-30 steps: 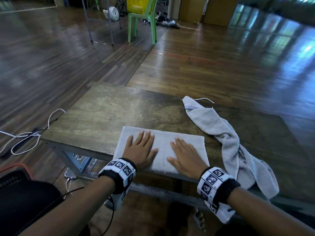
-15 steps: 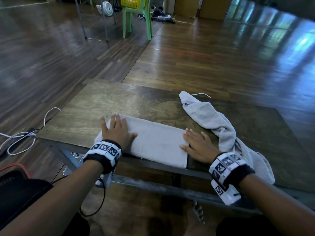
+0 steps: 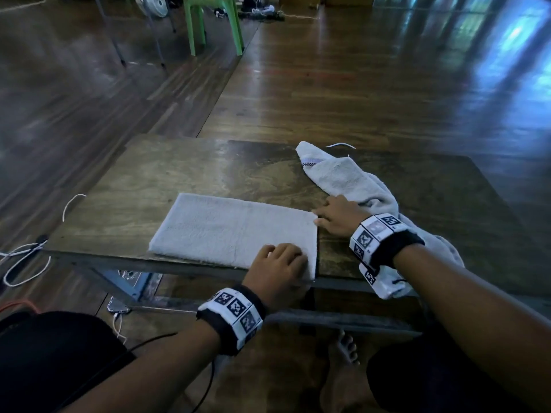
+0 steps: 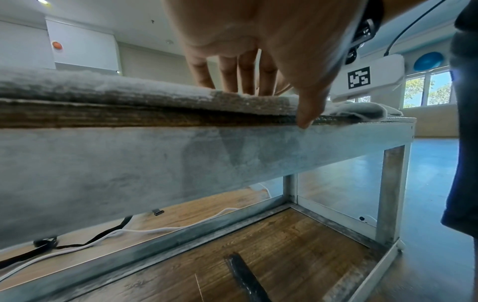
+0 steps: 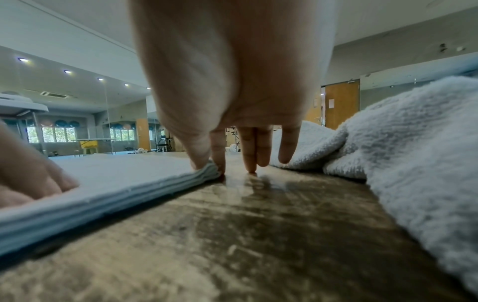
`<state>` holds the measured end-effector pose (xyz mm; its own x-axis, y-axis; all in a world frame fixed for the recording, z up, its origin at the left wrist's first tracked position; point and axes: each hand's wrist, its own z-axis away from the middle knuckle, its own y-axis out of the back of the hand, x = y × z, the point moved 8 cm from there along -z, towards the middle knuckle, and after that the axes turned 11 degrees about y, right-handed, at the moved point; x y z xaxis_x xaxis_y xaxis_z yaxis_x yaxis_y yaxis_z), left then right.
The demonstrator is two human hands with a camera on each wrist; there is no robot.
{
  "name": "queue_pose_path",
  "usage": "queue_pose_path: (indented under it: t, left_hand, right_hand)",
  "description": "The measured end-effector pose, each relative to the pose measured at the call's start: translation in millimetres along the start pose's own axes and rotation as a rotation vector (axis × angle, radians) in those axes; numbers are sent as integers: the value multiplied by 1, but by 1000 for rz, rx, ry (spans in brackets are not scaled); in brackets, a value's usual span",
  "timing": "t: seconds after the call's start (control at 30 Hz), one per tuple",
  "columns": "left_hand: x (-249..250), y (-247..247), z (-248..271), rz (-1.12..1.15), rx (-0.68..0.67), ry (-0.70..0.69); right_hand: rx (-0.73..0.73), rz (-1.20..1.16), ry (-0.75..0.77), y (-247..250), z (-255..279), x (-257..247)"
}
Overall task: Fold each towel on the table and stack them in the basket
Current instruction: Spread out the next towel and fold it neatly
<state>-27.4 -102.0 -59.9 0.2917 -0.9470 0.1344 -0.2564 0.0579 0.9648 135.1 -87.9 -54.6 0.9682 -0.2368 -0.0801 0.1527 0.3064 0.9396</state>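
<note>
Two hands at folded towel (image 3: 238, 228) on counter (image 3: 185, 174), right wrist view alone shows right hand (image 5: 232, 81) fingers (image 5: 199, 151) pinching its far corner, left hand (image 3: 280, 269) fingers curled on near corner, thumb hanging off the edge.

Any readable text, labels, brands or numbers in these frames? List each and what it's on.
No readable words or numbers in any view.
Left wristband: black-and-white square marker patterns, no letters.
Right wristband: same kind of markers, no letters.
White device in the left wrist view: one square marker, no text.
Crumpled towel: dark checked stripe near its end, not lettering.
Paper on the orange door: too small to read.
</note>
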Motion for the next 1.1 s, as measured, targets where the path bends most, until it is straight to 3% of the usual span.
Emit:
queue_pose_path:
  t: [0.3,0.53,0.7,0.93,1.1]
  left_hand:
    - [2,15,2,-7,101,20]
    - [8,61,7,120,312,25]
    - [1,106,14,277,395,173]
    - [-44,115,37,391,371,399]
    - [-82,111,57,437,373,523]
  right_hand:
    - [150,-152,27,6,1,0]
    - [207,-823,76,39,13,15]
    - [241,-1223,198,69,29,7]
    - [63,-1190,370,82,25,-16]
    - [58,-1151,418,92,0,-43]
